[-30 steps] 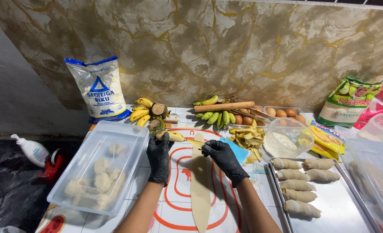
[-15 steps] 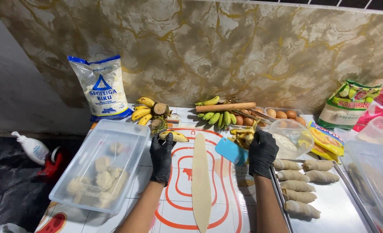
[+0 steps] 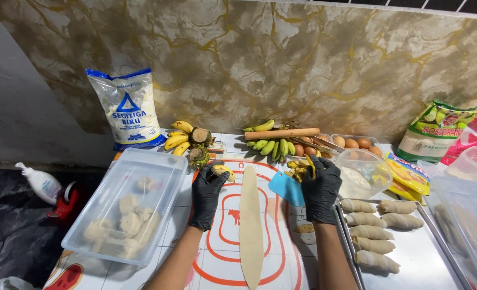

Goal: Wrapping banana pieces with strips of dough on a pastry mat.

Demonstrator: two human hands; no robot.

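Pale dough strip (image 3: pixel 250 225) lengthwise, pointing toward wall

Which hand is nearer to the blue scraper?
Right. The right hand touches the blue scraper beside it; the left hand lies across the dough strip, holding a small banana.

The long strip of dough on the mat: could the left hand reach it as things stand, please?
Probably yes: the left hand sits just beside the dough strip with bare mat between, though it already holds a small banana.
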